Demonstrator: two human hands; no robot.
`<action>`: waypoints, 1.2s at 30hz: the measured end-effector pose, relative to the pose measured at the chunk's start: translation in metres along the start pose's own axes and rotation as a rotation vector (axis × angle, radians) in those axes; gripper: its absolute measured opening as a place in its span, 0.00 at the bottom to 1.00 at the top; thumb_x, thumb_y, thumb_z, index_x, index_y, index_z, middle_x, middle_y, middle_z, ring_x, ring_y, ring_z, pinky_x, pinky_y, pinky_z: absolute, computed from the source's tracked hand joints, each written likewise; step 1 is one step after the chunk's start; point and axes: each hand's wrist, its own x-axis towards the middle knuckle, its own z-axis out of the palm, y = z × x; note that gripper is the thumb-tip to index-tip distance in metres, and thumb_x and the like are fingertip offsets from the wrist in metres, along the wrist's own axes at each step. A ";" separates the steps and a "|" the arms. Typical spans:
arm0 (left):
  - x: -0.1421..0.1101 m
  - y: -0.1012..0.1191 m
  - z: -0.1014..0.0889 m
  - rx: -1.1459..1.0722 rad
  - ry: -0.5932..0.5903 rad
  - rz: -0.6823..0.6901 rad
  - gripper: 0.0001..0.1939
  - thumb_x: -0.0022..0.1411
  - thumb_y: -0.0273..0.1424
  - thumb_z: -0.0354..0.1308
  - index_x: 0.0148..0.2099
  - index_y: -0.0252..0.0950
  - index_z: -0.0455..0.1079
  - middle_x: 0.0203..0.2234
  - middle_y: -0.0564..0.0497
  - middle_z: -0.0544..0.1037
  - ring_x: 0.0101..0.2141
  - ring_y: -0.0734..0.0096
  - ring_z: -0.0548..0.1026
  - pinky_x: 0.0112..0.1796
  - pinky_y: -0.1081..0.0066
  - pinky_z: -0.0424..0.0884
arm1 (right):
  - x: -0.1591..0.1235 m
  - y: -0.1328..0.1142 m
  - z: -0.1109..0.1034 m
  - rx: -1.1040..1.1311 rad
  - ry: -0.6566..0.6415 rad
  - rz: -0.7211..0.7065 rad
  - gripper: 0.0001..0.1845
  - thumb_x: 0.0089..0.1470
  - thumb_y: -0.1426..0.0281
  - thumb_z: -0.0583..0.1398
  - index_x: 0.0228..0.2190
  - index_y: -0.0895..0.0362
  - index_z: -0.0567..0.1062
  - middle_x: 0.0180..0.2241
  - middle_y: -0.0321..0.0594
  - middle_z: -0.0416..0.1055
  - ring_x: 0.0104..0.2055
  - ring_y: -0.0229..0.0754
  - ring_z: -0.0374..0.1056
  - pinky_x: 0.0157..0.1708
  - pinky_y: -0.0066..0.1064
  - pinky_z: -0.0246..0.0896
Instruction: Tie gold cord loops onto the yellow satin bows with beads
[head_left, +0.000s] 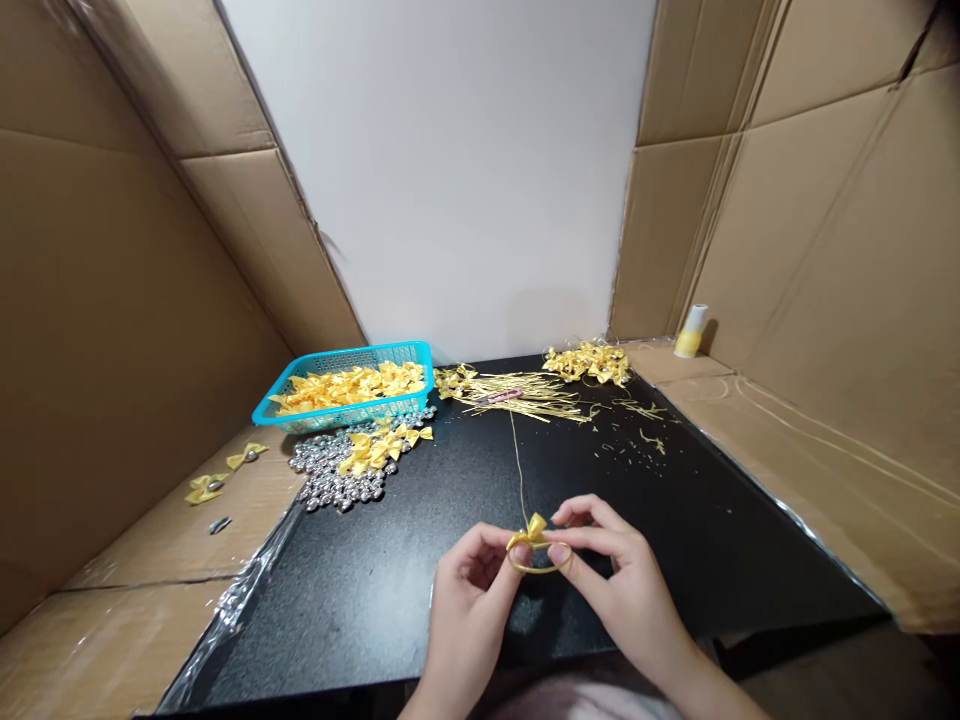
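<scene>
My left hand (472, 590) and my right hand (611, 580) meet low over the black tabletop (375, 580), both pinched on one small yellow ribbon bow (534, 531). A thin gold string (517, 460) loops under the bow between my fingertips and runs away toward the far edge. A blue plastic basket (420, 352) full of yellow bows stands at the back left. In front of it lies a heap of small silver bells (330, 482) with several loose bows (379, 447) on top.
A bundle of cut gold strings (525, 395) and a pile of finished bows (589, 362) lie at the back. A small yellow and white bottle (690, 332) stands back right. Two bows (225, 475) rest on cardboard at left. Cardboard walls enclose the sides.
</scene>
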 end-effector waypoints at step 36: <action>-0.002 0.000 0.003 -0.029 0.093 0.023 0.13 0.52 0.38 0.67 0.30 0.32 0.74 0.27 0.47 0.81 0.29 0.66 0.78 0.33 0.73 0.73 | 0.002 -0.008 0.013 0.063 0.067 0.062 0.12 0.55 0.60 0.61 0.31 0.52 0.82 0.32 0.40 0.69 0.36 0.41 0.66 0.37 0.30 0.61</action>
